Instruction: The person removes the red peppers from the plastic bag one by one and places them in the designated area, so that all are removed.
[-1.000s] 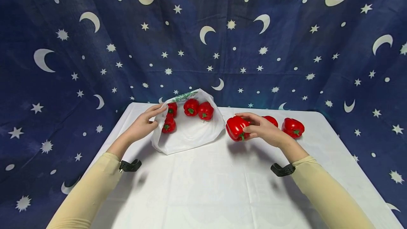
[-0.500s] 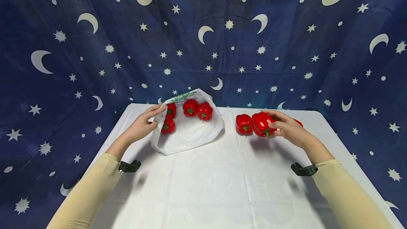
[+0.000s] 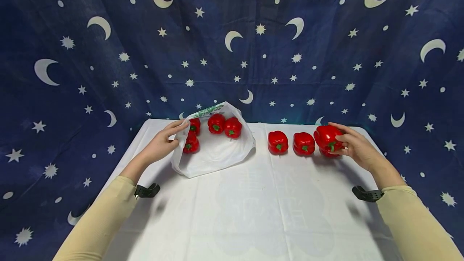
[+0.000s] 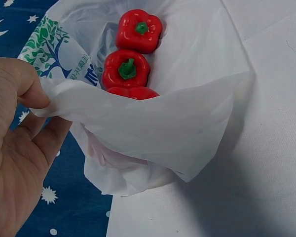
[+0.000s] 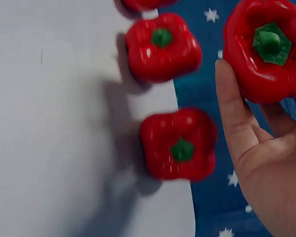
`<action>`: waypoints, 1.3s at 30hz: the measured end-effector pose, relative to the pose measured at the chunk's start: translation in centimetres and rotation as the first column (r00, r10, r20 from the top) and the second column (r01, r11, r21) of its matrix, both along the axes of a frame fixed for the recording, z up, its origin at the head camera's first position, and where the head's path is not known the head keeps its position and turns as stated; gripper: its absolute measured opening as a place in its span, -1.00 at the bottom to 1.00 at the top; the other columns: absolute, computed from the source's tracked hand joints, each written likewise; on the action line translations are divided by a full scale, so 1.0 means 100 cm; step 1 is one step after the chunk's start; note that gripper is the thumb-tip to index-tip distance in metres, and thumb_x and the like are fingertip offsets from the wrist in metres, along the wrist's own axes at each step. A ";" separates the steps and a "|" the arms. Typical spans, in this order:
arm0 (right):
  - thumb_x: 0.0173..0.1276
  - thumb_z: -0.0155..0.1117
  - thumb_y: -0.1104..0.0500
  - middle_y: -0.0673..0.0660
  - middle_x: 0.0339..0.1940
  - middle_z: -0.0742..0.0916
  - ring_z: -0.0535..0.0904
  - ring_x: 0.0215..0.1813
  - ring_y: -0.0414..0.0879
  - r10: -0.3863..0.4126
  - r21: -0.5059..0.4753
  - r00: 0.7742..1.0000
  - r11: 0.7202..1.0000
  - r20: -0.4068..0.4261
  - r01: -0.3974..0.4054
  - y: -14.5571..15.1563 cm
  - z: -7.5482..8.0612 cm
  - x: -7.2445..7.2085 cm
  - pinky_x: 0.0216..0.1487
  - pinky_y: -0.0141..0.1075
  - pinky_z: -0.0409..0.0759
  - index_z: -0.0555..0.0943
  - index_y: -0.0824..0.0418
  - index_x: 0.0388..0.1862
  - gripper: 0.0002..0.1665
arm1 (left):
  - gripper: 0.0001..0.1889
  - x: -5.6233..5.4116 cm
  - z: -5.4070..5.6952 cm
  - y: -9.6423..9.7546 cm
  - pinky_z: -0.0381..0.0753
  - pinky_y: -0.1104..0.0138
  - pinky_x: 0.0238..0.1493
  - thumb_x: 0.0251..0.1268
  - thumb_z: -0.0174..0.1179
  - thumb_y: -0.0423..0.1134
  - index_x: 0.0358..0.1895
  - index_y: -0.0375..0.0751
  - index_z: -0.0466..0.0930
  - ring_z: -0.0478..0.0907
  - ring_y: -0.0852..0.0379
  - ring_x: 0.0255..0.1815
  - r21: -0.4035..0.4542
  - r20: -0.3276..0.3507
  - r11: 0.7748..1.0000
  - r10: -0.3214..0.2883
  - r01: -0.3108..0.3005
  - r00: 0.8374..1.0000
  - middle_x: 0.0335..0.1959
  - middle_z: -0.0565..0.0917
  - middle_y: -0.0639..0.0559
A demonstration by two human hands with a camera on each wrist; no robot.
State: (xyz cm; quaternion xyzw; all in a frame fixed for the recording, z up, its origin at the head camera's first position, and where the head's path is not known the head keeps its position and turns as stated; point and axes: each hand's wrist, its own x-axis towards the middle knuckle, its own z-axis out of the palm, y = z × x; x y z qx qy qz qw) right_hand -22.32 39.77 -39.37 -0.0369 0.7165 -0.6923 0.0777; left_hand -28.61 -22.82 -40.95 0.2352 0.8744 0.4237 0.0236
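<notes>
My left hand (image 3: pixel 163 145) pinches the rim of a white plastic bag (image 3: pixel 221 158) with a green tree print, holding its mouth open. Several red bell peppers with green stems lie inside, among them one bell pepper (image 4: pixel 126 70) seen clearly in the left wrist view. At the right, my right hand (image 3: pixel 357 148) grips another red bell pepper (image 3: pixel 326 137), thumb on the near side. It is held up, overlapping a pepper (image 3: pixel 329 154) on the table that it mostly hides in the head view. In the right wrist view that lower pepper (image 5: pixel 180 144) shows whole.
Two more red bell peppers, a left one (image 3: pixel 278 142) and a middle one (image 3: pixel 303 143), stand in a row between the bag and my right hand. A white cloth covers the table (image 3: pixel 246 212). Behind it hangs a dark blue curtain (image 3: pixel 203 39) with moons and stars.
My right hand has moved rightward with the gripped pepper, past the row, uncovering the left and middle peppers on the table. The left hand and bag stay put.
</notes>
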 end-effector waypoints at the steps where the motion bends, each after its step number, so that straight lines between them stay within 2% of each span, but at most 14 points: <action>1: 0.59 0.00 0.23 -0.07 0.28 0.41 0.60 0.09 -0.19 -0.009 -0.007 1.000 1.000 0.001 0.009 0.004 0.000 0.001 0.01 -0.29 0.66 0.38 -0.09 0.50 -0.44 | -0.28 0.000 0.000 0.001 0.42 -0.07 0.27 0.39 -0.08 -0.50 0.59 0.07 0.27 0.06 -0.08 0.60 -0.004 -0.001 1.000 0.000 0.000 1.000 0.64 0.08 0.09; 6: 0.61 -0.01 0.19 -0.10 0.23 0.42 0.64 0.02 -0.23 -0.065 -0.041 0.998 0.997 -0.004 0.064 0.026 -0.002 0.003 -0.03 -0.29 0.68 0.42 -0.14 0.45 -0.50 | -0.28 0.001 0.002 0.002 0.45 0.12 -0.04 0.39 -0.07 -0.51 0.59 0.07 0.27 0.08 -0.08 0.59 -0.023 -0.014 1.000 -0.001 0.001 1.000 0.65 0.08 0.08; 9: 0.61 -0.01 0.20 -0.12 0.21 0.44 0.65 -0.01 -0.24 -0.095 -0.050 0.995 0.994 -0.013 0.095 0.041 -0.004 0.002 -0.06 -0.30 0.68 0.42 -0.14 0.46 -0.49 | -0.28 0.001 0.002 0.003 0.44 0.17 -0.12 0.39 -0.05 -0.51 0.59 0.07 0.27 0.06 -0.09 0.60 -0.032 -0.020 0.999 0.004 -0.005 1.000 0.65 0.08 0.07; 15: 0.61 0.02 0.19 -0.17 0.16 0.42 0.62 -0.05 -0.31 -0.170 -0.024 0.985 0.985 0.009 0.170 0.062 -0.007 -0.002 -0.12 -0.35 0.68 0.37 -0.14 0.48 -0.47 | -0.28 0.004 0.004 0.003 0.45 0.17 -0.17 0.39 -0.05 -0.50 0.60 0.05 0.26 0.09 -0.09 0.58 -0.040 -0.024 0.999 0.009 -0.010 1.000 0.64 0.09 0.07; 19: 0.60 0.07 0.18 -0.18 0.16 0.40 0.57 -0.05 -0.33 -0.217 -0.019 0.976 0.976 0.026 0.218 0.072 -0.010 -0.003 -0.14 -0.39 0.66 0.41 -0.20 0.45 -0.48 | -0.28 0.004 0.006 0.003 0.44 0.12 -0.12 0.39 -0.05 -0.49 0.60 0.06 0.26 0.06 -0.07 0.59 -0.042 -0.017 0.999 0.012 -0.013 1.000 0.64 0.09 0.10; 21: 0.59 0.09 0.18 -0.19 0.15 0.40 0.52 -0.05 -0.30 -0.238 0.003 0.971 0.971 0.037 0.238 0.077 -0.012 -0.004 -0.16 -0.40 0.65 0.42 -0.24 0.43 -0.47 | -0.29 0.004 0.006 0.004 0.44 0.12 -0.10 0.39 -0.05 -0.49 0.60 0.07 0.26 0.07 -0.07 0.59 -0.041 -0.015 0.999 0.012 -0.012 1.000 0.64 0.09 0.11; 24: 0.59 0.11 0.14 -0.15 0.18 0.39 0.45 -0.05 -0.28 -0.262 0.088 0.964 0.962 0.047 0.257 0.084 -0.016 -0.005 -0.17 -0.42 0.64 0.34 -0.23 0.54 -0.38 | -0.29 0.003 0.007 0.004 0.46 0.16 -0.06 0.39 -0.06 -0.48 0.59 0.09 0.27 0.09 -0.05 0.58 -0.040 -0.013 0.999 0.015 -0.016 1.000 0.64 0.09 0.12; 26: 0.59 0.10 0.10 -0.03 0.26 0.38 0.42 -0.05 -0.27 -0.284 0.177 0.958 0.946 0.040 0.273 0.088 -0.019 -0.006 -0.17 -0.43 0.64 0.23 -0.16 0.64 -0.31 | -0.28 0.003 0.007 0.004 0.46 0.16 -0.05 0.39 -0.07 -0.49 0.59 0.10 0.27 0.12 -0.05 0.57 -0.037 -0.014 0.999 0.012 -0.012 1.000 0.64 0.09 0.11; 28: 0.60 0.08 0.05 0.14 0.39 0.32 0.40 -0.02 -0.24 -0.305 0.274 0.952 0.918 0.028 0.287 0.092 -0.022 -0.007 -0.16 -0.44 0.64 0.11 -0.07 0.70 -0.24 | -0.28 0.003 0.008 0.004 0.45 0.15 0.00 0.39 -0.07 -0.50 0.59 0.09 0.27 0.12 -0.06 0.56 -0.033 -0.016 0.999 0.008 -0.009 1.000 0.64 0.09 0.10; 31: 0.59 0.02 -0.02 0.35 0.55 0.15 0.38 0.18 0.03 -0.335 0.388 0.942 0.871 0.023 0.300 0.096 -0.030 -0.008 -0.17 -0.45 0.61 0.03 0.02 0.71 -0.20 | -0.27 0.002 0.007 0.004 0.43 0.13 0.03 0.37 -0.06 -0.53 0.59 0.05 0.28 0.10 -0.06 0.58 -0.024 -0.019 1.000 0.002 -0.002 1.000 0.64 0.10 0.08; 35: 0.59 -0.02 -0.05 0.48 0.61 0.04 0.13 0.39 0.41 -0.353 0.462 0.935 0.836 0.038 0.297 0.101 -0.039 -0.007 -0.21 -0.44 0.56 -0.03 0.06 0.71 -0.17 | -0.29 0.003 0.006 0.004 0.41 0.08 0.05 0.36 -0.04 -0.54 0.58 -0.01 0.30 0.06 -0.06 0.60 -0.012 -0.016 1.000 -0.002 0.002 1.000 0.64 0.09 0.07; 39: 0.59 -0.03 -0.04 0.53 0.59 0.06 0.12 0.39 0.48 -0.353 0.509 0.936 0.809 0.018 0.295 0.102 -0.046 -0.007 -0.22 -0.40 0.54 -0.05 0.16 0.70 -0.16 | -0.29 0.003 0.006 0.004 0.40 0.05 0.11 0.36 -0.04 -0.54 0.57 -0.02 0.31 0.06 -0.06 0.61 -0.002 -0.013 1.000 -0.005 0.005 1.000 0.65 0.09 0.06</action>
